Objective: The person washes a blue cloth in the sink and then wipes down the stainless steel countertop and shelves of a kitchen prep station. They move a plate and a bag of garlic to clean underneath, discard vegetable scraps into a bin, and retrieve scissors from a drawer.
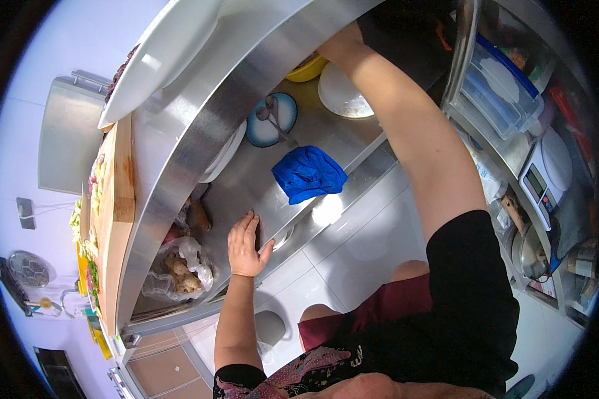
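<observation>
My left hand (246, 249) lies with its fingers apart on the edge of a stainless steel shelf (239, 194) below the counter. My right arm reaches deep into this shelf; the right hand (343, 42) is partly seen at a yellow bowl (307, 69), its fingers hidden. Beneath the forearm is an upturned white bowl (342, 95). A crumpled blue cloth (309, 174) rests near the shelf's front edge, between my arms. Behind it, spoons (275, 119) lie on a blue-rimmed plate (259, 132). Ginger in a clear plastic bag (182, 274) sits left of my left hand.
Above the shelf, a thick wooden chopping board (122, 199) bears cut vegetables and a knife, beside a large white dish (174, 55). At the right, metal shelves hold a lidded plastic container (501, 90), a kitchen scale (541, 184) and a pan. A grey bin (269, 326) stands on the tiled floor.
</observation>
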`<move>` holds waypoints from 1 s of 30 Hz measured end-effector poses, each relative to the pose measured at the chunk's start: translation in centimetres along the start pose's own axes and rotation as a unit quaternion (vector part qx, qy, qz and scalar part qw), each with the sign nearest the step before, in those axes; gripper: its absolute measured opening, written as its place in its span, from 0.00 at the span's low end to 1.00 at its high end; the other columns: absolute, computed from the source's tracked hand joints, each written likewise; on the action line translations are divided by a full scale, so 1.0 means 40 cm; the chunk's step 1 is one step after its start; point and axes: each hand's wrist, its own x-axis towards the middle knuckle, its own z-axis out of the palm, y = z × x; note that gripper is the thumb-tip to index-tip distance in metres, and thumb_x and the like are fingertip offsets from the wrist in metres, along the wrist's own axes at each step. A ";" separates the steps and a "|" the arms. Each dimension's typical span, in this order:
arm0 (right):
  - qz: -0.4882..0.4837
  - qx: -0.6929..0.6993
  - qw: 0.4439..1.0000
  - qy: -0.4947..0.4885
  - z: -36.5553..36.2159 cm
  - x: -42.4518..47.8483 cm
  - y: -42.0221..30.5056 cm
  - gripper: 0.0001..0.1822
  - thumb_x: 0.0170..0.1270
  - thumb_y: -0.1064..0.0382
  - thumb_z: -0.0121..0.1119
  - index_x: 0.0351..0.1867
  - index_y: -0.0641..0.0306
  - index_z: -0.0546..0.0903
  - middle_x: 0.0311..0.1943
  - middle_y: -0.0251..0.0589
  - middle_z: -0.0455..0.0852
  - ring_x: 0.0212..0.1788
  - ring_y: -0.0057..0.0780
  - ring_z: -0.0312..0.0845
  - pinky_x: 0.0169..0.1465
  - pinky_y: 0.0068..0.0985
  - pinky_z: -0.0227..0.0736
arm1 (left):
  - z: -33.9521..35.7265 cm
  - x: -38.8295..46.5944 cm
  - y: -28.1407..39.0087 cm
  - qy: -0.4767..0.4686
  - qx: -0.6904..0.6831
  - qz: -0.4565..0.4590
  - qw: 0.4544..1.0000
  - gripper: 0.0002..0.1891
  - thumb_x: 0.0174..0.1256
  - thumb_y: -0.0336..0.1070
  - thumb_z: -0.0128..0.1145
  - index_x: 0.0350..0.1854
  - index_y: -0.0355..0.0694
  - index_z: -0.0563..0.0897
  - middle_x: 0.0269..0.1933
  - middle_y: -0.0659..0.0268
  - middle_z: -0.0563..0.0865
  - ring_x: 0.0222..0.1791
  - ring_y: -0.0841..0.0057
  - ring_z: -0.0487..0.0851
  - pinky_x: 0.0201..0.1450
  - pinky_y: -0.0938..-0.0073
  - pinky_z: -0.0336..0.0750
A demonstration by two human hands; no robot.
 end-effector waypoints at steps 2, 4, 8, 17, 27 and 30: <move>0.052 0.022 0.998 -0.016 0.030 0.003 -0.002 0.31 0.79 0.45 0.43 0.76 0.57 0.69 0.77 0.44 0.69 0.80 0.41 0.57 0.80 0.39 0.51 | -0.003 0.005 0.003 -0.004 -0.002 0.005 1.000 0.34 0.61 0.50 0.67 0.66 0.34 0.78 0.68 0.49 0.80 0.65 0.48 0.78 0.70 0.51 0.68; 0.051 0.040 0.997 -0.029 0.029 0.003 -0.001 0.31 0.79 0.45 0.43 0.76 0.57 0.69 0.77 0.44 0.68 0.81 0.41 0.57 0.80 0.39 0.51 | -0.003 0.003 0.002 -0.004 -0.001 0.004 1.000 0.34 0.61 0.50 0.67 0.66 0.34 0.78 0.68 0.49 0.80 0.65 0.48 0.78 0.70 0.51 0.68; 0.006 0.004 1.000 -0.022 0.036 0.004 -0.003 0.31 0.79 0.44 0.43 0.76 0.57 0.69 0.78 0.43 0.68 0.81 0.40 0.56 0.81 0.38 0.51 | -0.003 -0.002 0.001 -0.005 -0.001 -0.001 1.000 0.33 0.61 0.51 0.67 0.65 0.34 0.78 0.68 0.49 0.80 0.65 0.48 0.78 0.70 0.50 0.68; -0.002 -0.039 0.996 -0.079 0.036 0.018 -0.006 0.33 0.79 0.42 0.41 0.78 0.55 0.67 0.79 0.43 0.66 0.81 0.40 0.56 0.81 0.38 0.50 | 0.000 0.000 0.003 -0.005 -0.003 -0.004 1.000 0.34 0.60 0.50 0.68 0.66 0.35 0.78 0.68 0.49 0.80 0.66 0.48 0.78 0.70 0.50 0.68; -0.003 -0.169 0.985 -0.027 0.006 -0.016 -0.041 0.12 0.71 0.58 0.59 0.47 0.44 0.92 0.57 0.38 0.87 0.64 0.41 0.80 0.65 0.49 0.75 | 0.009 -0.007 -0.005 -0.003 0.014 0.001 1.000 0.35 0.59 0.52 0.68 0.67 0.38 0.77 0.69 0.52 0.80 0.66 0.50 0.78 0.70 0.52 0.68; -0.001 -0.173 0.983 -0.054 -0.002 -0.020 -0.029 0.14 0.71 0.60 0.58 0.51 0.42 0.91 0.60 0.36 0.86 0.66 0.42 0.79 0.66 0.51 0.73 | 0.014 -0.003 -0.006 -0.003 0.010 0.007 1.000 0.35 0.59 0.51 0.68 0.67 0.37 0.77 0.69 0.51 0.80 0.65 0.49 0.78 0.70 0.52 0.68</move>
